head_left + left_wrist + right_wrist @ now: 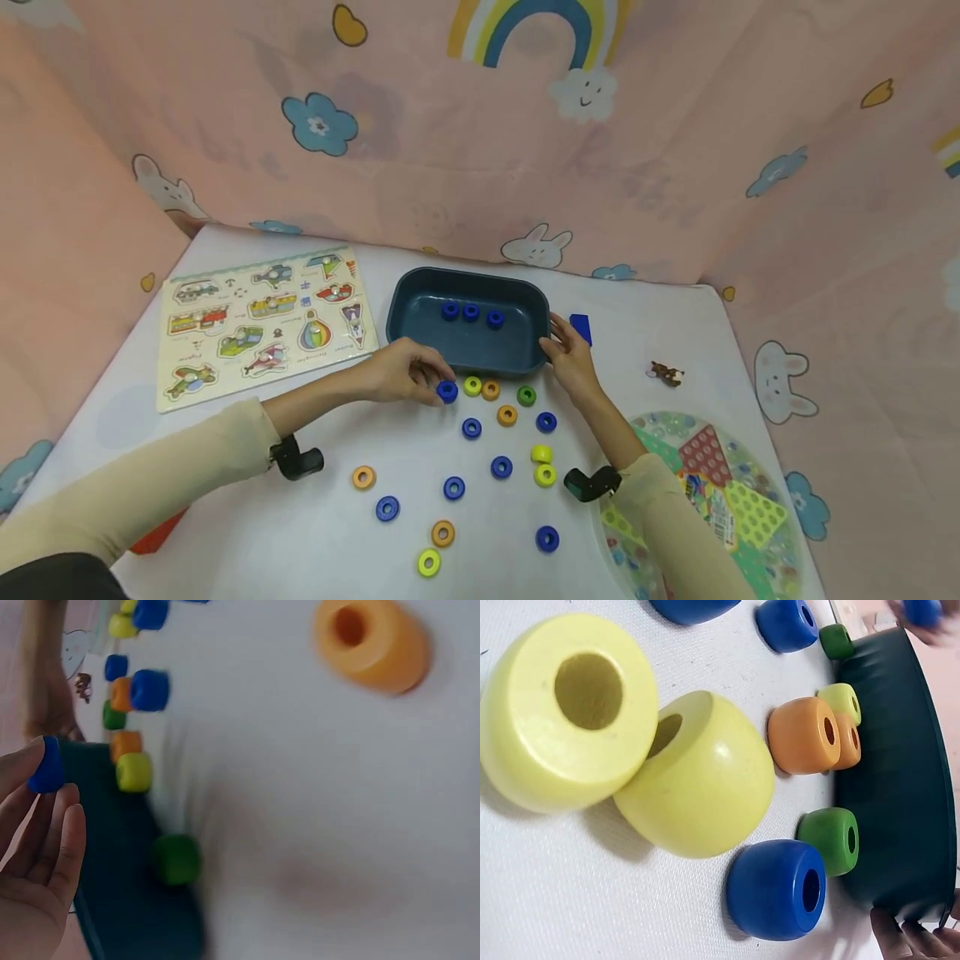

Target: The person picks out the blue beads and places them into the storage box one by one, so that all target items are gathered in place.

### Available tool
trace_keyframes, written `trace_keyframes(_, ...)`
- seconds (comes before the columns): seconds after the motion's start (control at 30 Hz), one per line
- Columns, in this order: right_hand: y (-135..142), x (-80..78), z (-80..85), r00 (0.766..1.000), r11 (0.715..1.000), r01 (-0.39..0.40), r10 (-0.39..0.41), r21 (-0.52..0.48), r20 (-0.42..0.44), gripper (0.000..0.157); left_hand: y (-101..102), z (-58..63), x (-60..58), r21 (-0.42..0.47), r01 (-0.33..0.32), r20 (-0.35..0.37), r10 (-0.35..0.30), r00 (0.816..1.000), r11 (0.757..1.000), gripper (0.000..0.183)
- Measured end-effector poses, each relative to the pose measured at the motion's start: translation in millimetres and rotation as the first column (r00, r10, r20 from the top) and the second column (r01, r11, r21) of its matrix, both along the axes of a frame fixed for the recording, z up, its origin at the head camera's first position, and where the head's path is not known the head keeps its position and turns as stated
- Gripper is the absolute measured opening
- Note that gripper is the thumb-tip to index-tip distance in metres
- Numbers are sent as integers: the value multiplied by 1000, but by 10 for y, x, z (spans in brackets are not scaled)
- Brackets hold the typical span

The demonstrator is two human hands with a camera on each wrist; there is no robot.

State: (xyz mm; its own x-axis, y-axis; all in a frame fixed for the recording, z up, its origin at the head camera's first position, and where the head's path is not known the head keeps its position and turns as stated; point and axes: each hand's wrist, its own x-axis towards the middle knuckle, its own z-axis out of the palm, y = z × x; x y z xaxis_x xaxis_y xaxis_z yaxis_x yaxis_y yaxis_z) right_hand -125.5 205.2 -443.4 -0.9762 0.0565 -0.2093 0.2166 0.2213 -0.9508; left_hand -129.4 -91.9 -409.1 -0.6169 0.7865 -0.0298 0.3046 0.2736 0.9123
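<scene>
My left hand [401, 372] pinches a blue bead [48, 766] between thumb and fingertips, just in front of the dark teal tray [465, 348]. At the tray's right end, my right hand [573, 364] grips the rim with thumb and fingers. Three blue beads [471, 312] sit in a row inside the tray. Along its front side lie a yellow bead [472, 386], an orange bead [491, 390] and a green bead [831, 840]. Two yellow beads [712, 780] touch each other closer to my right wrist.
More blue, orange and yellow beads are scattered over the white table [300, 533]. A picture puzzle board [266, 325] lies left of the tray. To the right are a blue block [581, 328], a small brown figure [666, 373] and a round clear bag [738, 500] of coloured pieces.
</scene>
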Motion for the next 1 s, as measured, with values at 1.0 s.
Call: trace_keyframes(1.0, 47, 18, -14, 1000, 998, -15, 15, -56, -9, 51, 1466, -79, -1351, -404, 50, -316, -191, 929, 913, 30)
